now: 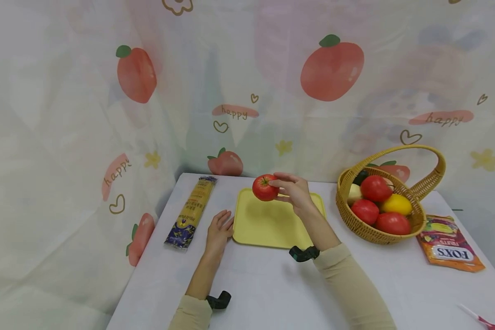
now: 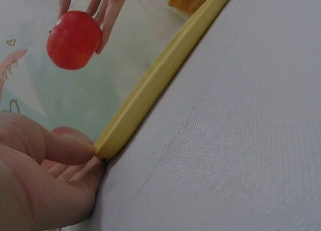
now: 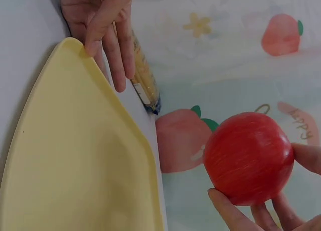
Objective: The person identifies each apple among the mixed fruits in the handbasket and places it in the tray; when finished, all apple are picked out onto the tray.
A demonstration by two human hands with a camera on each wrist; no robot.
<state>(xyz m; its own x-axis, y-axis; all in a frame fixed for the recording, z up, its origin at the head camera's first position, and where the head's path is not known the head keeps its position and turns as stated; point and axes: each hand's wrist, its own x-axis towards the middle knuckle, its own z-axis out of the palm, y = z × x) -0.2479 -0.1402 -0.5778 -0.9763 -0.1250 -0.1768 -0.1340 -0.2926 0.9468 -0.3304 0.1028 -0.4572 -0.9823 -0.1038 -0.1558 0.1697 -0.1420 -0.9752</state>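
- Gripping red fruit (image 1: 264,189) between thumb and fingers: right hand (image 1: 294,191). Fruit is in the air, clear of yellow tray (image 1: 268,229).
- Left hand (image 1: 219,234): thumb touching tray's near-left corner, fingers extended alongside.
- Long packet (image 1: 192,211) lies left of tray; wicker basket (image 1: 356,226) stands right.

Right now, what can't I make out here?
Head: part of the yellow rectangular tray, behind the right hand.
Head: floor of the golden wicker basket, under red round fruit.
Right wrist: its palm, cut off by the edge.
Head: fine print on the yellow plastic packet, too small.
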